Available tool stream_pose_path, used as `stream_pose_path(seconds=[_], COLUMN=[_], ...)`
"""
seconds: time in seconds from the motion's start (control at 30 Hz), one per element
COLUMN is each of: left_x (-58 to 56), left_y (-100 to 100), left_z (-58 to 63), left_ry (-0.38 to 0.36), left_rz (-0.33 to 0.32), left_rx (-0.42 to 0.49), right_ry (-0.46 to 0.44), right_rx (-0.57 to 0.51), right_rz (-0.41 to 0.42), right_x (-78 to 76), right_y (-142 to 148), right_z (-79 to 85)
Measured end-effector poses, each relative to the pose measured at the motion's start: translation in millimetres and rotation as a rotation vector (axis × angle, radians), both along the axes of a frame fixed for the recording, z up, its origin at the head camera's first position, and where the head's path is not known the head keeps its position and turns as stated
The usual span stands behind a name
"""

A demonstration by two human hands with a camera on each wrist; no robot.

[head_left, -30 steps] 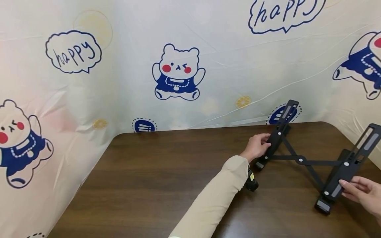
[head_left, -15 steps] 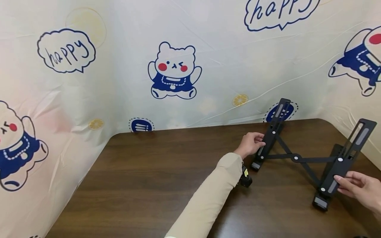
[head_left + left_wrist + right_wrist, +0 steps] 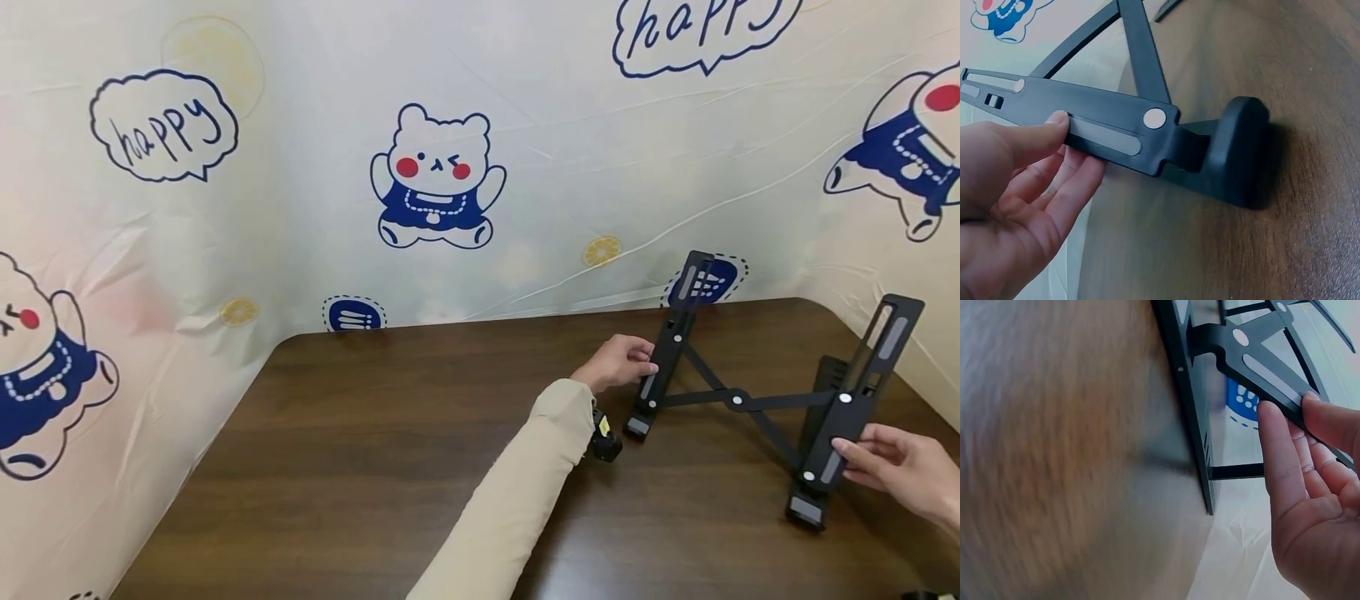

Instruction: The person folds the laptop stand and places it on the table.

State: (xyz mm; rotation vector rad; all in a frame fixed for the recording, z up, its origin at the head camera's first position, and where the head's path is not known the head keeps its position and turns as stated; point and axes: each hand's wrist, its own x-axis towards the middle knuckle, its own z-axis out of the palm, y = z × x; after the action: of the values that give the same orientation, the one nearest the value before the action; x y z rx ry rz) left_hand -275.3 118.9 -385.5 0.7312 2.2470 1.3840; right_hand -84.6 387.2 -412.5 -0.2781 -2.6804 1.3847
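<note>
A black folding laptop stand (image 3: 776, 403) stands spread on the right part of the table, its two slanted side arms joined by crossed bars. My left hand (image 3: 617, 362) pinches the left arm between thumb and fingers; in the left wrist view that hand (image 3: 1035, 181) has its thumb beside a grey pad strip on the arm. On the other side, my right hand (image 3: 900, 467) pinches the lower part of the right arm. The right wrist view shows the right hand (image 3: 1316, 481) with its thumb on top and fingers beneath the arm's edge.
The brown wooden table (image 3: 360, 467) spans the lower view. A patterned cloth (image 3: 300, 192) hangs behind it and along both sides. A small black device (image 3: 606, 442) sits under my left wrist.
The stand's right arm has moved left, toward the left arm, with my right hand on it. My left hand keeps its grip, and the head view has shifted slightly.
</note>
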Motion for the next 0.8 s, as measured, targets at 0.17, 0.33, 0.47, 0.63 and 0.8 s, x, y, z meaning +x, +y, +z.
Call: stream_pose_path(seconds=[0.17,0.33,0.47,0.63,0.8], left_x=[1.8,4.4,5.7,6.2,7.3], left_y=[-2,-8,-15,-24,-34], left_z=[0.8,-0.8,-1.9,-2.1,-0.7], left_ry=[-0.018,0.004,0.019,0.024,0.038], left_rz=[-0.011,0.021,0.032,0.036,0.046], left_rx=[-0.001,-0.009,0.013,0.008,-0.003], right_ry=[-0.004,-0.003,-0.022,-0.015,0.002], right_rx=[0.025,0.076,0.128,0.117,0.112], right_rz=[0.04,0.072,0.095,0.138,0.172], right_x=[-0.5,-3.4,-8.1,-15.9,-23.7], right_y=[3,0,-4,-8,-13], right_z=[4.7,8.1,11.6,14.7,18.3])
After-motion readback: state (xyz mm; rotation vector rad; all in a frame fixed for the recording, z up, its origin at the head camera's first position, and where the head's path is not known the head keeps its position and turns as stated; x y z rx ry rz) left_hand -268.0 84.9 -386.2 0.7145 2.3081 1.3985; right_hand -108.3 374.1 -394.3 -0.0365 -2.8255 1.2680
